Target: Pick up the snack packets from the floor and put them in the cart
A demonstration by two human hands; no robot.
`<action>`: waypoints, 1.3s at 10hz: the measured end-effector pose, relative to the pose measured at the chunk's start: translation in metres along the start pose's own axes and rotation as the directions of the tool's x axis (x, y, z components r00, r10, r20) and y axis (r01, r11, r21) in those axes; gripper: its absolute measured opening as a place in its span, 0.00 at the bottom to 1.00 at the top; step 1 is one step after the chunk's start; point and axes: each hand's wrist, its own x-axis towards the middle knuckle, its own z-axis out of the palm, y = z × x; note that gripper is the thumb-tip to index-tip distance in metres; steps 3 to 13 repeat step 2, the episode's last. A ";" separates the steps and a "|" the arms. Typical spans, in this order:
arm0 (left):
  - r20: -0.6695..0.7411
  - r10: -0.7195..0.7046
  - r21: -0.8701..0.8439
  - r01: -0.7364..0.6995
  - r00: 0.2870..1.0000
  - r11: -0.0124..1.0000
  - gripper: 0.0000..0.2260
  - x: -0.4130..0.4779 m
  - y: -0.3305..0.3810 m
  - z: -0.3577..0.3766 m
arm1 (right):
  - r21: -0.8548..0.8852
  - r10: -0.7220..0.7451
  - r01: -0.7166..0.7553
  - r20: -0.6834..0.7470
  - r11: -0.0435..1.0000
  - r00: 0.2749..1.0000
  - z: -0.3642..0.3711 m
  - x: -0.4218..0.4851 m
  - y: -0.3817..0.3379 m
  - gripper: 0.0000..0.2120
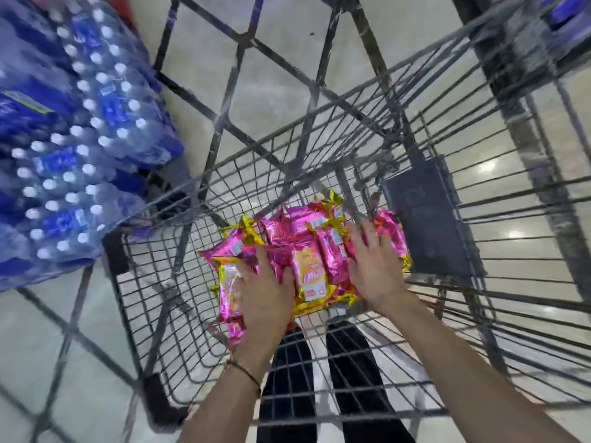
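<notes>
**Entry: loading of the cart, head view (motion-blurred)**

- **Snack packets** (308, 251): a bundle of pink and yellow foil packs. We place it inside the wire outline of the basket, near the middle. We cannot tell whether it rests on the basket bottom or hangs just above it.
- **Left hand** (265, 292): on the left side of the bundle. Its fingers (256, 260) curl in among the packs and grip them. A thin bracelet (246, 374) sits on the wrist.
- **Right hand** (375, 270): on the right side of the bundle. Its fingers (364, 233) are spread and fairly straight, pressed flat against the packs. They hold nothing apart from bracing the bundle against the other hand.
- **Cart** (153, 298): grey wire basket with a grey panel (431, 219) folded at its right, touching or just beside the outermost packs.
- **Surroundings**: shrink-wrapped water bottles (83, 139) stacked beside the cart on the left. The pale floor (35, 334) and the person's dark-clad legs (287, 378) show through the mesh.

**Step in hand:** we judge this to be the deposit, with the bundle gathered and brought into the basket but not yet let go.

**Next move:** we expect it calls for lowering the bundle until the mesh bears it. Both hands would then loosen together so the slippery packs do not slide apart, and lift clear without snagging the wires. No packets show on the visible floor, so we cannot tell whether more remain.
</notes>
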 end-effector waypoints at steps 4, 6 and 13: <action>0.012 -0.013 -0.027 0.014 1.000 1.000 0.33 -0.015 0.004 -0.013 | 0.035 -0.067 0.068 -0.028 0.997 0.997 -0.023 -0.016 0.005 0.37; 0.012 -0.013 -0.027 0.014 1.000 1.000 0.33 -0.015 0.004 -0.013 | 0.035 -0.067 0.068 -0.028 0.997 0.997 -0.023 -0.016 0.005 0.37; 0.012 -0.013 -0.027 0.014 1.000 1.000 0.33 -0.015 0.004 -0.013 | 0.035 -0.067 0.068 -0.028 0.997 0.997 -0.023 -0.016 0.005 0.37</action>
